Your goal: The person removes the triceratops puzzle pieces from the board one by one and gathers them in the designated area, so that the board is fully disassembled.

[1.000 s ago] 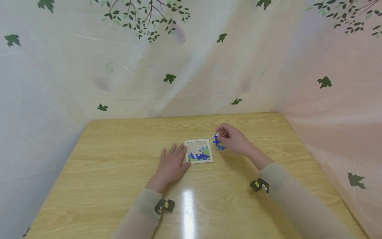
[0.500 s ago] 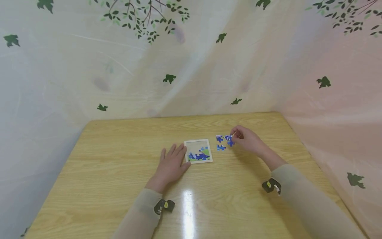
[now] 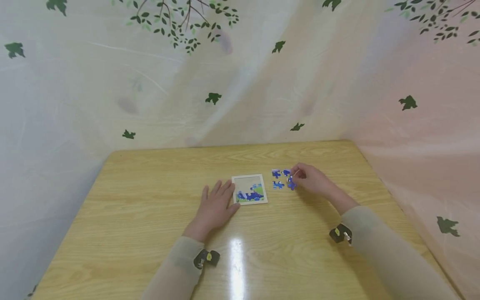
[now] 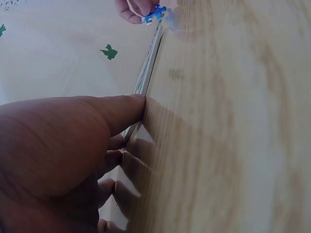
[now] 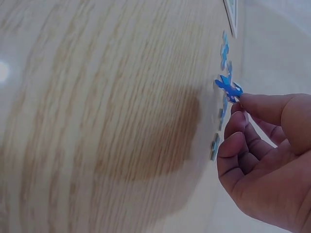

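My right hand (image 3: 311, 180) pinches a blue jigsaw piece (image 5: 227, 89) between thumb and fingertips, held tilted just above the table. The same piece shows beyond the frame in the left wrist view. Beside it lie several loose blue jigsaw pieces, among them one at the back (image 3: 276, 173) and one nearer the front (image 3: 278, 185). My left hand (image 3: 213, 210) lies with fingers spread at the left side of a white-rimmed puzzle frame (image 3: 252, 203), thumb and fingertips touching its edge. Blue and green pieces fill the frame's lower part and right side; its upper left shows bare backing.
The wooden table (image 3: 150, 200) has rounded back corners. Behind and beside it hangs a pale curtain (image 3: 247, 96) printed with leaves. Each sleeve cuff carries a small dark wrist camera, such as the left one (image 3: 207, 258).
My right hand has moved right, away from the frame, with the pinched piece, uncovering loose pieces. Since the middle frame the piece has dropped slightly toward me. My left hand stays put.
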A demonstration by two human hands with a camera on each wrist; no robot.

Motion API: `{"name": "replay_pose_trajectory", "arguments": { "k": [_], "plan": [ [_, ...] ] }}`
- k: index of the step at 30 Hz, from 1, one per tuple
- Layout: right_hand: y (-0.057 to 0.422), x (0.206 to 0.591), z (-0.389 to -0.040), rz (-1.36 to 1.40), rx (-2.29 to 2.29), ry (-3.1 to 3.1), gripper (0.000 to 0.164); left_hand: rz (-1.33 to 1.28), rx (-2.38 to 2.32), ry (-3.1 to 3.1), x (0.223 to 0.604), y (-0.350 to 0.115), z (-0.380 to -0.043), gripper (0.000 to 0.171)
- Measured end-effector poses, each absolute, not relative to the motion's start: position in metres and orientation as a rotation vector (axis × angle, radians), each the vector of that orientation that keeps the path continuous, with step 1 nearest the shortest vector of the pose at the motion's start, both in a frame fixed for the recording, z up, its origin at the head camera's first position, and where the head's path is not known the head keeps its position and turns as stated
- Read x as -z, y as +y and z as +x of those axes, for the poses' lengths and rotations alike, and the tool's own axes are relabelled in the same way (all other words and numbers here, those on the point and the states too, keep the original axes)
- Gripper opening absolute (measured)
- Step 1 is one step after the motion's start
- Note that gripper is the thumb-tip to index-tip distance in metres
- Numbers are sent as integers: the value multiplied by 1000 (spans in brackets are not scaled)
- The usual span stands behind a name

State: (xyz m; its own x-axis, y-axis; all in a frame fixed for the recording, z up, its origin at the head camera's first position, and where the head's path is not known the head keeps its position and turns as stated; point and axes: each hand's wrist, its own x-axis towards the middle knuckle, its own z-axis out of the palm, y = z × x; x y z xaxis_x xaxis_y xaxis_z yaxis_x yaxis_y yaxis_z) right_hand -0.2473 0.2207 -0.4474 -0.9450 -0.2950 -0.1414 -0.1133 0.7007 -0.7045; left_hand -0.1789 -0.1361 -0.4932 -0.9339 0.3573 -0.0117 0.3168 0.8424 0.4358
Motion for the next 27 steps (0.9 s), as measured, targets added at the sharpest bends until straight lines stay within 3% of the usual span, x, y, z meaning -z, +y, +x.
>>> {"name": "replay_pose_trajectory", "arguments": {
  "k": [27],
  "plan": [
    [212, 457, -251, -276, 914, 2721, 15, 519, -588, 2925, 487, -134, -179, 73]
  ]
}}
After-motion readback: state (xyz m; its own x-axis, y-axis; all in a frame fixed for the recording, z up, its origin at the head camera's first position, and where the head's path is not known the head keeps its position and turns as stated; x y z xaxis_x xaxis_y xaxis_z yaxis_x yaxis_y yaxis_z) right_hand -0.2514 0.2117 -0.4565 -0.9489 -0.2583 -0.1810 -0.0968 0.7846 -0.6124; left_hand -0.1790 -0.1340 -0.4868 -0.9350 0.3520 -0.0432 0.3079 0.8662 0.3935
